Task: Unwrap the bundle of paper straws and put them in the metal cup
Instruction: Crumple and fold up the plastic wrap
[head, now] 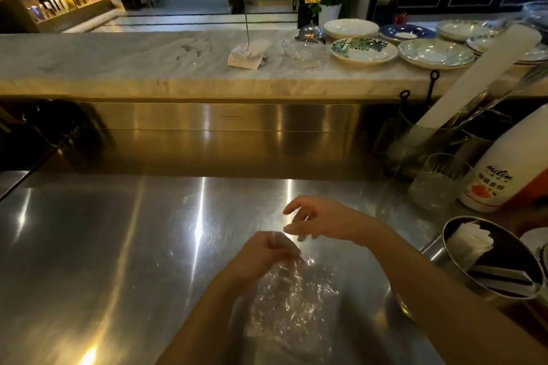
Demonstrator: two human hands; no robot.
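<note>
Below the left hand (267, 255), clear wrapper (290, 305) hung pinched in its fingers; right hand (320, 219) fingers spread, just above.

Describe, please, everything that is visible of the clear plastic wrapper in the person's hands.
The clear plastic wrapper is thin, transparent film, crumpled and full of bright glints. No straws show inside it. Its upper end is gathered in the closed left hand; the rest spreads below, near the person, over the steel counter, though whether it rests there cannot be told. The right hand is open just above, with its fingertips near the pinched end; contact is unclear.
</note>
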